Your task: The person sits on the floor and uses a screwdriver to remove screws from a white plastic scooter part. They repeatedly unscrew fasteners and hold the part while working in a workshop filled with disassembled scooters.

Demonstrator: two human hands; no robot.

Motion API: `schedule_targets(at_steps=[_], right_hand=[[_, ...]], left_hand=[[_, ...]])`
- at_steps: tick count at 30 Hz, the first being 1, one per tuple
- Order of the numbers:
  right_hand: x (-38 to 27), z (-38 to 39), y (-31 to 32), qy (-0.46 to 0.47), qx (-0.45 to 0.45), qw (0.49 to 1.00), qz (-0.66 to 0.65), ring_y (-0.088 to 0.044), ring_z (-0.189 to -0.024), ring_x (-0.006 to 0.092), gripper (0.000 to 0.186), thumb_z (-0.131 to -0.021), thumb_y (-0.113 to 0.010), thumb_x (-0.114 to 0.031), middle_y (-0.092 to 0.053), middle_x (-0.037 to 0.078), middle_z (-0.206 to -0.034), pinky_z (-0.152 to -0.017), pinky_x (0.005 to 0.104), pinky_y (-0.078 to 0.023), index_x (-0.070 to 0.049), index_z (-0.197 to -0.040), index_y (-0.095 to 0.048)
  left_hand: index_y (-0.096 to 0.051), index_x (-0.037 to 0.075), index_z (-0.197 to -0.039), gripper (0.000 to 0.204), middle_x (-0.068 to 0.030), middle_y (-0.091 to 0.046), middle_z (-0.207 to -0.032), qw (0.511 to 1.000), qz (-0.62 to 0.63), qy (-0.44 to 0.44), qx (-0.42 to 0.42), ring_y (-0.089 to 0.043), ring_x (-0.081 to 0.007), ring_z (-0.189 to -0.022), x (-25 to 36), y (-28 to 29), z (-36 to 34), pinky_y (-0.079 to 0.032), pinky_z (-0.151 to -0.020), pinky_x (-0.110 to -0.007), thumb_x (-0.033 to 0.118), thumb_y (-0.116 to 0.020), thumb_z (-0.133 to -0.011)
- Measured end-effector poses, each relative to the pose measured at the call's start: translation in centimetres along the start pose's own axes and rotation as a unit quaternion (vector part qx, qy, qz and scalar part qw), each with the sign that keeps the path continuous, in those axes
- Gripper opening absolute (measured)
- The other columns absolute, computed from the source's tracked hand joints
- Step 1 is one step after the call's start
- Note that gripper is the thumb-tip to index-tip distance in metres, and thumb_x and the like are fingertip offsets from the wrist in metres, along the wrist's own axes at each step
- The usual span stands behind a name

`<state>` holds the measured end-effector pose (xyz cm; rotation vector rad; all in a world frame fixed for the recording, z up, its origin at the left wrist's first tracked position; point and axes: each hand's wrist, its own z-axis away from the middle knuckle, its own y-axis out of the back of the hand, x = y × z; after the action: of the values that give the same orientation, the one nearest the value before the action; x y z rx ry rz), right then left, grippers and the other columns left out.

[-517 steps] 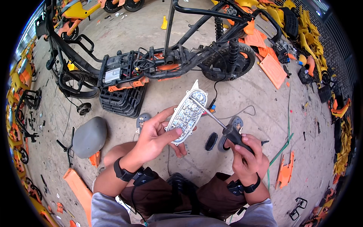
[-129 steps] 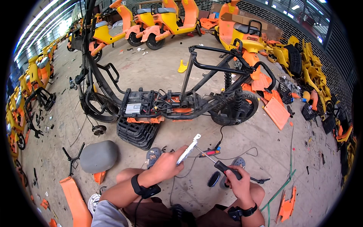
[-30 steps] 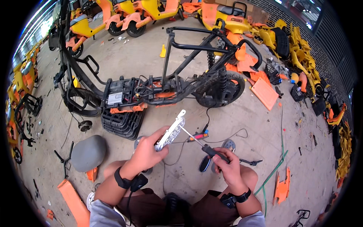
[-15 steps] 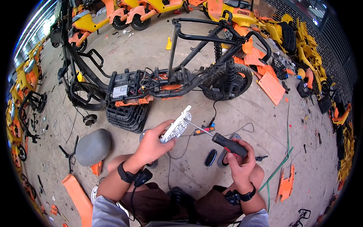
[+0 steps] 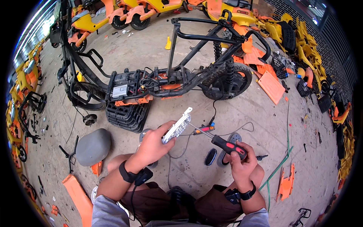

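Observation:
My left hand (image 5: 153,143) is closed round a flat white-and-silver part (image 5: 177,129) with a ribbed face and a small tab at its upper end; I cannot make out its exact kind. In my right hand (image 5: 244,160) is a screwdriver (image 5: 223,143) with a black and red handle. Its shaft points up and left, and the tip meets the part's ribbed side near the upper end. Beyond both hands stands a stripped black scooter frame (image 5: 162,89) with its wheels on.
A grey seat (image 5: 93,147) and an orange panel (image 5: 79,198) lie at the left. An orange-and-black tool (image 5: 204,129) with a cable is on the floor ahead. Green strapping (image 5: 278,166) runs along the right. Yellow body panels (image 5: 306,49) are heaped at far right.
The screwdriver has turned about its shaft, so more red shows on the handle. The white-and-silver part has tilted slightly in my left hand.

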<state>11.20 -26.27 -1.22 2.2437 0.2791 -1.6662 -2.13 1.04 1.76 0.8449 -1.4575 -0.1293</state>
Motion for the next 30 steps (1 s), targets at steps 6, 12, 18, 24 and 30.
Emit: schedule_targets(at_steps=[6, 12, 18, 24, 30], right_hand=[[0.0, -0.5, -0.2, -0.062, -0.023, 0.997, -0.035, -0.055, -0.072, 0.0084, 0.043, -0.088, -0.071, -0.011, -0.062, 0.003, -0.086, -0.068, 0.0223, -0.046, 0.001, -0.125, -0.055], [-1.0, -0.7, -0.8, -0.049, -0.063, 0.996, -0.025, -0.054, -0.075, 0.0083, 0.054, -0.091, -0.064, -0.009, -0.059, 0.005, -0.092, -0.067, 0.0200, -0.045, -0.001, -0.139, -0.041], [-1.5, -0.9, -0.5, -0.103, -0.068, 0.989, -0.085, -0.056, -0.079, 0.0083, 0.052, -0.094, -0.061, -0.010, -0.062, 0.011, -0.102, -0.071, 0.0206, -0.046, 0.000, -0.140, -0.039], [-1.5, -1.0, -0.8, -0.070, -0.074, 0.994, -0.051, -0.055, -0.080, 0.0087, 0.056, -0.094, -0.063, -0.010, -0.061, 0.010, -0.103, -0.071, 0.0209, -0.045, 0.001, -0.142, -0.036], [-0.8, -0.9, -0.2, -0.068, -0.105, 0.992, -0.028, -0.055, -0.082, 0.0079, 0.057, -0.091, -0.063, -0.004, -0.060, 0.011, -0.109, -0.067, 0.0216, -0.045, 0.001, -0.141, -0.038]], left_hand=[[-0.057, 0.009, -0.130, 0.048, -0.0184, -0.068, -0.082, 0.999, -0.045, -0.006, -0.005, -0.069, -0.0349, -0.068, 0.5, 0.0, 0.1, -0.054, -0.064, -0.039, 0.008, -0.066, -0.084], [-0.057, 0.009, -0.129, 0.047, -0.0204, -0.068, -0.084, 0.998, -0.065, -0.013, -0.006, -0.068, -0.0386, -0.073, 0.3, 0.1, 0.1, -0.054, -0.066, -0.041, 0.008, -0.066, -0.083], [-0.057, 0.009, -0.128, 0.047, -0.0212, -0.068, -0.086, 0.997, -0.071, -0.004, -0.018, -0.068, -0.0393, -0.076, 0.4, 0.1, 0.1, -0.054, -0.068, -0.043, 0.008, -0.066, -0.083], [-0.057, 0.009, -0.128, 0.047, -0.0210, -0.068, -0.086, 0.997, -0.079, -0.007, -0.015, -0.067, -0.0398, -0.076, 0.1, 0.0, 0.1, -0.054, -0.068, -0.043, 0.008, -0.066, -0.083], [-0.057, 0.007, -0.129, 0.048, -0.0216, -0.068, -0.083, 0.997, -0.081, 0.004, -0.022, -0.067, -0.0401, -0.074, 0.4, 0.0, 0.1, -0.054, -0.067, -0.043, 0.009, -0.066, -0.083]])
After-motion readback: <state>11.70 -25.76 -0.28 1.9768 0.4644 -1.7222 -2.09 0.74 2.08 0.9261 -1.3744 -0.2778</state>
